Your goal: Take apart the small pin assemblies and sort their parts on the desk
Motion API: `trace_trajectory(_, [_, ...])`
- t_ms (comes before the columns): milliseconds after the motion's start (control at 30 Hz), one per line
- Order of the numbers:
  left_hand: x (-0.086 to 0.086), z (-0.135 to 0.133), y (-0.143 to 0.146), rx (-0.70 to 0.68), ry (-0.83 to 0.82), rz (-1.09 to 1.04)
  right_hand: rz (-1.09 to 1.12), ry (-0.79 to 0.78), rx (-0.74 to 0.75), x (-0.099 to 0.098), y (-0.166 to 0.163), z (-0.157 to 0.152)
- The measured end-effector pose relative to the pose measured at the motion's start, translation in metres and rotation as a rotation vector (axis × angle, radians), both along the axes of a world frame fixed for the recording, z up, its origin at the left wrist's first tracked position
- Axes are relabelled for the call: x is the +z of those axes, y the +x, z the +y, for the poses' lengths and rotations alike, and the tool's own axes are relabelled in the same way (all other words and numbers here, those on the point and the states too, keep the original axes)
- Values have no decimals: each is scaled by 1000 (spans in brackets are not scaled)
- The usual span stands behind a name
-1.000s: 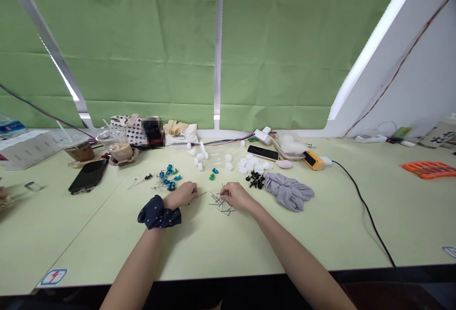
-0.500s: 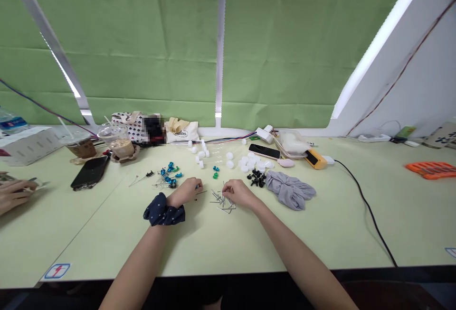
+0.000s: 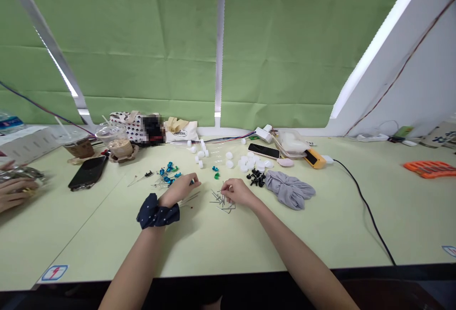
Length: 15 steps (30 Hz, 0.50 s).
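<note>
My left hand (image 3: 180, 188), with a dark dotted scrunchie (image 3: 156, 211) on the wrist, rests on the pale green table (image 3: 228, 239) with its fingers curled; a small blue piece shows at the fingertips and thin metal pins lie just under it. My right hand (image 3: 238, 191) is closed in a pinch over a little heap of metal pins (image 3: 221, 201). Blue and green capped pieces (image 3: 168, 174) lie beyond the left hand. White caps (image 3: 249, 163) and small black pieces (image 3: 255, 177) sit beyond the right hand.
A grey scrunchie (image 3: 289, 189) lies to the right, with a phone (image 3: 263, 151) and a yellow device (image 3: 315, 159) behind it. A black cable (image 3: 366, 210) runs off the front edge. Drink cups (image 3: 117, 145) and another phone (image 3: 87, 172) stand at left. Another person's hands (image 3: 14, 191) work at far left. An orange tray (image 3: 430, 168) sits at far right.
My left hand has slid a little left and away from the pin heap, leaving pins lying beneath it. My right hand stays pinched over the heap. The other person's hands have come further into view.
</note>
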State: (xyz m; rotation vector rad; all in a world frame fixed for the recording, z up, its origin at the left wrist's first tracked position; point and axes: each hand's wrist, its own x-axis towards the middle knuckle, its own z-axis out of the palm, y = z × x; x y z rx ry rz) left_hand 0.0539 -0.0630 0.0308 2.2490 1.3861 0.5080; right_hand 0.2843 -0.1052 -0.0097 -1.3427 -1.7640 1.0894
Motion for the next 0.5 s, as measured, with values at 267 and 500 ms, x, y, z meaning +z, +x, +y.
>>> trace_trajectory(267, [4,-13,31,-40,-479,-636,337,-68,-2,10,-8,-3])
trace_trajectory(500, [-1,-12,36,-146,-717,-863,448,-116,-8,11,-14,-4])
